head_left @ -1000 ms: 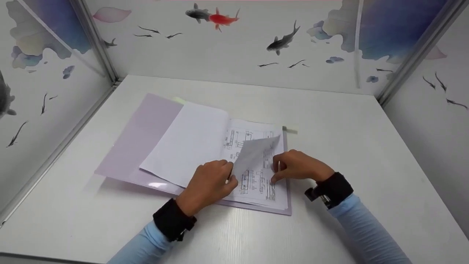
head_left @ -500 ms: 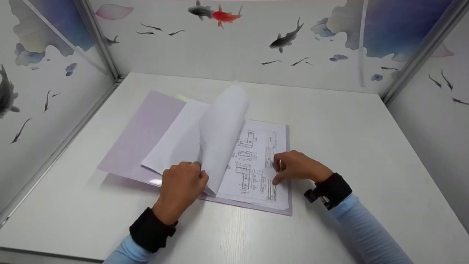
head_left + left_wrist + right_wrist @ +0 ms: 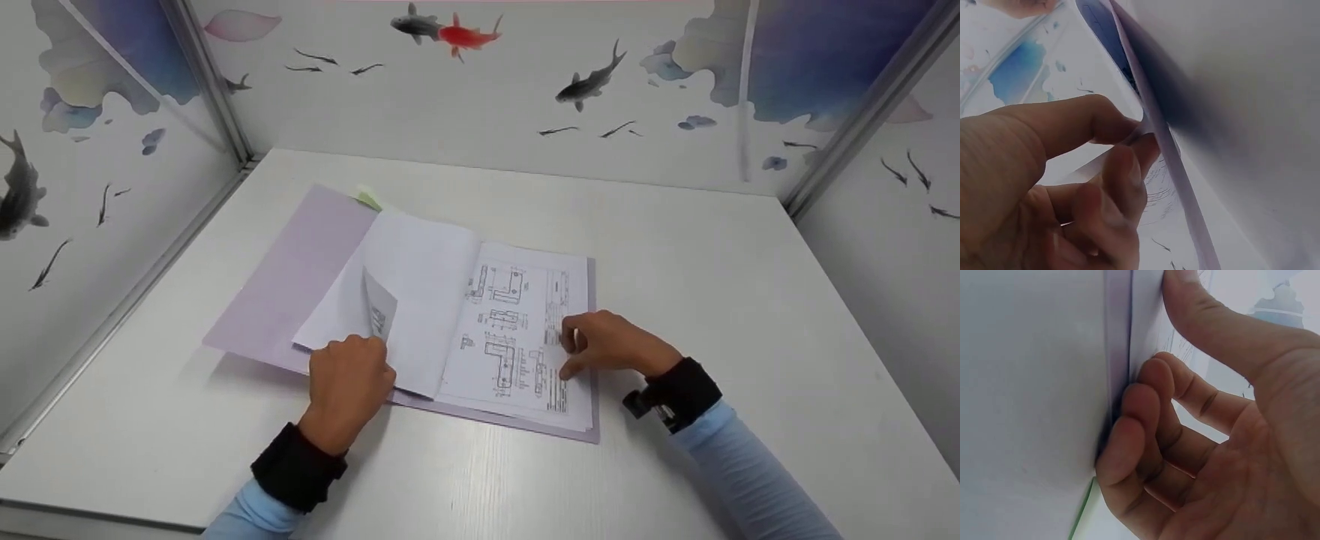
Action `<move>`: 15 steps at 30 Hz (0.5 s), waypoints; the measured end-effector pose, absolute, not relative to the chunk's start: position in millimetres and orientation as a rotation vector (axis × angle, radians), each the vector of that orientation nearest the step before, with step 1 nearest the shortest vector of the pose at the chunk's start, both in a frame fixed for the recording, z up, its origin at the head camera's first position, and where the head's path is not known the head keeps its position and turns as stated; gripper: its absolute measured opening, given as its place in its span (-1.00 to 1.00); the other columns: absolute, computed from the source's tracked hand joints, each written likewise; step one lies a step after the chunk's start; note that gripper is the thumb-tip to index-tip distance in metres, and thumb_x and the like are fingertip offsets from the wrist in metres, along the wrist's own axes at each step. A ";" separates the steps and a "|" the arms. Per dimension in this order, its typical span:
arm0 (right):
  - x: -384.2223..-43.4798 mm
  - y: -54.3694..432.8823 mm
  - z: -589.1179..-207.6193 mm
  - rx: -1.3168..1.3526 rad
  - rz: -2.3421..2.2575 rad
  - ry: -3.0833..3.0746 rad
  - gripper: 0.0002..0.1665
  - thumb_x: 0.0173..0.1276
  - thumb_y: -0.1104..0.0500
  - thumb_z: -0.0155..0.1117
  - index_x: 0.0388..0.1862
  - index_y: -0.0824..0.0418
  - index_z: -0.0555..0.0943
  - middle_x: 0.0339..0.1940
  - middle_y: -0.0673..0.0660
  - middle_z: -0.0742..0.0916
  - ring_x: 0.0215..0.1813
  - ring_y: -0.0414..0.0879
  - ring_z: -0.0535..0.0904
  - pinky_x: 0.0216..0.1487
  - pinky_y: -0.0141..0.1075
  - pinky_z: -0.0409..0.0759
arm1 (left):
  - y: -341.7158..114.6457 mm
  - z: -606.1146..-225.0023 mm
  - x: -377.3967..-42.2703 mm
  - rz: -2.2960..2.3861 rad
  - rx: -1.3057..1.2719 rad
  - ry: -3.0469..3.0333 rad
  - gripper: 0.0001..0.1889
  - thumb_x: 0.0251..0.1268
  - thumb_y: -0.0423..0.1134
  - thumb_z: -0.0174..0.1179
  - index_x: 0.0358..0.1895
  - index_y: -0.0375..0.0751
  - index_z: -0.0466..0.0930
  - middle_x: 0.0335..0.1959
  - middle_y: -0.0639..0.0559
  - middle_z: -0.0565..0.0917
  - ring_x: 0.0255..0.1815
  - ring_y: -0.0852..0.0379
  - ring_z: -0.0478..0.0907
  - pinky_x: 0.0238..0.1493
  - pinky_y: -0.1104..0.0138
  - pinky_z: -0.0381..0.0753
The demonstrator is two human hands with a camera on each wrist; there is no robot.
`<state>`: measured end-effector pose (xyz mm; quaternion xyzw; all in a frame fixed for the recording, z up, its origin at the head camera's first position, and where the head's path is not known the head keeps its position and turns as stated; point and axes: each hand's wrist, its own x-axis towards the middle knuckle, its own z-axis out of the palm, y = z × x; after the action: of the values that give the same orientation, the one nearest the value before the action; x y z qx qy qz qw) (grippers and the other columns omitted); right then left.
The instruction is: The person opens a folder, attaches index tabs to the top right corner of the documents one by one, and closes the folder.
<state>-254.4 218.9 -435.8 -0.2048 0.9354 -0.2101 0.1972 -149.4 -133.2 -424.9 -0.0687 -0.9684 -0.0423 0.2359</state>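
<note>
A lilac folder (image 3: 281, 262) lies open on the table with a stack of printed sheets in it. The right-hand sheet (image 3: 514, 330) carries technical drawings; blank white paper (image 3: 427, 270) covers the left side. My left hand (image 3: 349, 386) pinches a page (image 3: 381, 296) near its lower edge, and that page curls upward on the left. In the left wrist view, the left fingers (image 3: 1114, 121) meet at the paper beside the folder's edge. My right hand (image 3: 619, 341) rests at the right margin of the drawing sheet, thumb on the paper and loosely bent fingers (image 3: 1123, 447) along the stack's edge.
Green tabs (image 3: 367, 199) stick out at the folder's top left. The white table (image 3: 690, 262) is bounded by fish-patterned panels (image 3: 495, 82) at the back and sides. Each wrist wears a black strap (image 3: 300, 465) with a small camera.
My left hand has drawn a page from the right side over to the left, exposing the drawing sheet beneath. The right hand has stayed at the right margin.
</note>
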 end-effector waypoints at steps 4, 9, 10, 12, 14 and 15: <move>-254.1 219.5 -435.0 -0.588 -0.600 2.621 -0.62 0.09 0.07 0.66 -0.29 0.08 0.58 -0.35 0.05 0.67 -0.30 -0.04 0.56 -0.24 -0.24 0.47 | -135.0 -424.9 -148.5 -0.085 -0.194 -2.653 -0.53 -0.12 -0.56 0.22 -0.85 -0.07 0.15 -0.80 0.15 0.06 -0.66 0.22 0.02 -0.67 0.37 -0.04; -253.0 219.4 -432.6 -0.593 -0.605 2.619 -0.62 0.10 0.07 0.66 -0.30 0.09 0.58 -0.37 0.04 0.66 -0.30 -0.05 0.55 -0.24 -0.24 0.46 | -133.3 -420.8 -146.4 -0.056 -0.205 -2.655 -0.44 -0.14 -0.57 0.25 -0.78 -0.03 0.01 -0.70 0.19 -0.07 -0.57 0.20 -0.08 -0.60 0.37 -0.12; -252.8 219.2 -432.2 -0.591 -0.606 2.617 -0.63 0.10 0.08 0.66 -0.30 0.09 0.59 -0.37 0.04 0.66 -0.30 -0.05 0.55 -0.24 -0.25 0.46 | -131.5 -419.2 -146.6 -0.056 -0.208 -2.664 -0.45 -0.11 -0.56 0.25 -0.79 -0.04 0.03 -0.70 0.18 -0.06 -0.58 0.20 -0.08 -0.61 0.37 -0.11; -252.3 218.2 -431.4 -0.587 -0.602 2.615 -0.65 0.10 0.08 0.66 -0.32 0.10 0.60 -0.38 0.04 0.67 -0.31 -0.05 0.55 -0.24 -0.25 0.47 | -125.2 -415.8 -148.1 -0.046 -0.244 -2.671 -0.46 -0.02 -0.51 0.29 -0.80 -0.05 0.09 -0.72 0.18 -0.03 -0.61 0.21 -0.03 -0.64 0.36 -0.07; -252.0 216.9 -430.8 -0.588 -0.596 2.615 -0.67 0.10 0.08 0.66 -0.35 0.10 0.61 -0.41 0.03 0.67 -0.33 -0.06 0.55 -0.26 -0.25 0.47 | -115.7 -411.9 -151.1 -0.060 -0.334 -2.677 -0.49 0.08 -0.44 0.31 -0.81 -0.08 0.18 -0.74 0.17 0.01 -0.64 0.21 0.00 -0.65 0.36 -0.04; -252.0 216.4 -430.6 -0.590 -0.592 2.616 -0.67 0.10 0.08 0.66 -0.37 0.10 0.62 -0.43 0.03 0.66 -0.35 -0.07 0.54 -0.27 -0.26 0.48 | -109.8 -409.9 -153.1 -0.069 -0.402 -2.679 -0.51 0.13 -0.39 0.33 -0.80 -0.09 0.23 -0.74 0.16 0.03 -0.64 0.22 0.02 -0.65 0.37 -0.02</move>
<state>-252.0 216.4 -430.6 -0.2108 0.9340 -0.2112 0.1963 -153.1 -109.8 -409.9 -0.1448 -0.9656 -0.0250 0.2144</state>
